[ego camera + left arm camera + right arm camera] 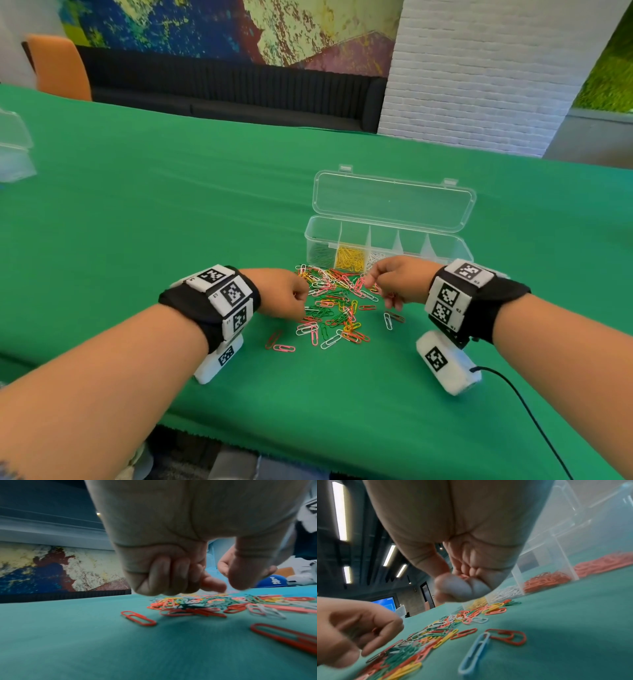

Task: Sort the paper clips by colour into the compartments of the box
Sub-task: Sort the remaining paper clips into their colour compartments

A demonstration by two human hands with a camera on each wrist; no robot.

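Observation:
A loose pile of paper clips in red, pink, green, yellow and white lies on the green cloth in front of the clear box, whose lid stands open. The box's compartments hold green, yellow, white, orange-red and pink clips. My left hand is curled at the pile's left edge, and a red clip shows between its fingers. My right hand hovers over the pile's right side, fingers curled round a pinkish clip.
Stray clips lie apart from the pile: a red one, a white one and a pale blue one. Another clear container sits at the far left. A black cable trails at the front right.

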